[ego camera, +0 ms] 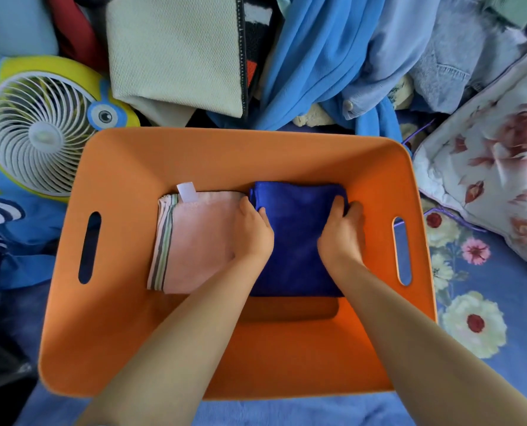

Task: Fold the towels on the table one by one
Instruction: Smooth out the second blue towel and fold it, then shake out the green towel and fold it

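Observation:
An orange plastic basket (133, 318) with slot handles sits in front of me. Inside it lie two folded towels side by side. The pink towel (194, 241) with a striped edge and a white tag is on the left. The dark blue towel (296, 229) is on the right. My left hand (253, 232) grips the blue towel's left edge, fingers curled under it. My right hand (342, 232) grips its right edge near the far corner. Both forearms reach down into the basket.
A white fan in a yellow and blue casing (38, 133) stands at the left. A cream cloth (176, 53) and bright blue garments (333, 56) are piled behind the basket. A floral pillow (495, 167) lies at the right on a flowered blue sheet (471, 302).

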Motion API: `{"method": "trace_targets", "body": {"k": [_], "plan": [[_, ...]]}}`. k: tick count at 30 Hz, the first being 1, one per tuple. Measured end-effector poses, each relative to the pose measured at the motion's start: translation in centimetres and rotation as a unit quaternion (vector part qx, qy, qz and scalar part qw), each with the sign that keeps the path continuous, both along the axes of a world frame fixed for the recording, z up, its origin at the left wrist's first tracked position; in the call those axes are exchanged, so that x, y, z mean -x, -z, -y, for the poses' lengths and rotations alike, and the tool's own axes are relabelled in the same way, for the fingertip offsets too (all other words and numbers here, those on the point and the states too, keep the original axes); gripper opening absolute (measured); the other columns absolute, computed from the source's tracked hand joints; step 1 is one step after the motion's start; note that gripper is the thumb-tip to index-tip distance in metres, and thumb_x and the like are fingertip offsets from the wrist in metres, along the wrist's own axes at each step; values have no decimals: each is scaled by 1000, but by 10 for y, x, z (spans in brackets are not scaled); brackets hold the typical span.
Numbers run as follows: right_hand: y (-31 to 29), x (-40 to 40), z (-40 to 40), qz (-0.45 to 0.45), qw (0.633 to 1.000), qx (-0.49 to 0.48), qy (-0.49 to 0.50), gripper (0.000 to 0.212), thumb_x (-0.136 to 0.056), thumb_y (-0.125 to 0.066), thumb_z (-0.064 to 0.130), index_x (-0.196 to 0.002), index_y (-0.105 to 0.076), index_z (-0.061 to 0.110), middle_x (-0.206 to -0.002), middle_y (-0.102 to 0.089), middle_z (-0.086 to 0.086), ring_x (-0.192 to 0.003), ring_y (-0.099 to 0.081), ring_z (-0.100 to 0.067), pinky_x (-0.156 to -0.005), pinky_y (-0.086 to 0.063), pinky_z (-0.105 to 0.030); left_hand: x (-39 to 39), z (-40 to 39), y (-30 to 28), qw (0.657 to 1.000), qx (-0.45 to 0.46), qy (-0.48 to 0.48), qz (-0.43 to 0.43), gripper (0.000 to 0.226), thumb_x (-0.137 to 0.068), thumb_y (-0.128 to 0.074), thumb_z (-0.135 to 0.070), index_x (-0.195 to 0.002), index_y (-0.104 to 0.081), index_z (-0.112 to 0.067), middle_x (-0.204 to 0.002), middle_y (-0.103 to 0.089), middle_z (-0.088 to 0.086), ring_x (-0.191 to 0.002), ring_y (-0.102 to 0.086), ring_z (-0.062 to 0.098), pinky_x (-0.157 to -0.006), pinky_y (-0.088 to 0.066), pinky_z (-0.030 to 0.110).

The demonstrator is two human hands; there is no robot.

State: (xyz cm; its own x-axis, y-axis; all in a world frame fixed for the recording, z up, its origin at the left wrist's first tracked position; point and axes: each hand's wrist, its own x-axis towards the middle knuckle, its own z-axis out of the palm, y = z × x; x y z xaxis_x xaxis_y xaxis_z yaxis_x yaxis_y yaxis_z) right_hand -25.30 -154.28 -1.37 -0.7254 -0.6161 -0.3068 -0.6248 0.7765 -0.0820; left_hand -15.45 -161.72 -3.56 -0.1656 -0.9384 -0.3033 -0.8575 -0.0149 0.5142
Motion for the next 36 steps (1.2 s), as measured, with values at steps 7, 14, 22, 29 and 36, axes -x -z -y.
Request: {"method": "trace_targets", "body": {"k": [7, 14, 22, 29, 36], "plan": [[26, -2, -9, 36, 997, -8, -74, 57, -98, -27, 21, -145, 0, 6, -155, 9, -10, -143, 8, -25, -117, -1, -37, -9, -7, 15, 952, 186, 239, 32, 48, -87, -57, -11, -133, -46, -4, -140, -45, 15, -132, -40, 33, -102, -39, 40], [20, 4, -2, 88, 991, -74, -69, 60, -98, -23, 33, -145, 5, 7, -155, 15, -8, -143, 12, -23, -118, 0, -36, -10, 2, 19, 946, 14, 287, 150, 56, -98, -24, -39, -147, -9, -18, -157, -3, -1, -145, 1, 22, -116, -9, 42], [-62, -8, -8, 112, 987, -46, -107, 55, -97, -27, 30, -146, -6, 12, -156, 1, -8, -143, 5, -24, -116, -6, -39, -31, 9, -76, 928, 37, 308, 208, 45, -94, -42, -18, -137, -33, -9, -152, -20, 7, -143, -11, 23, -113, -19, 40], [-204, -34, -24, 41, 974, 54, -218, 49, -96, -32, 23, -143, -21, 13, -154, -11, -9, -143, -3, -25, -115, -8, -40, -47, -8, -235, 897, 130, 334, 257, 29, -90, -44, -13, -117, -56, -8, -124, -50, 10, -120, -42, 27, -93, -38, 37], [-344, -70, -77, -69, 943, 169, -278, 41, -91, -37, 13, -132, -39, 12, -137, -43, -7, -129, -33, -22, -106, -24, -36, -76, -70, -379, 884, 239, 311, 256, 32, -91, -43, -15, -119, -54, -9, -125, -49, 12, -121, -40, 29, -94, -38, 39]]}}
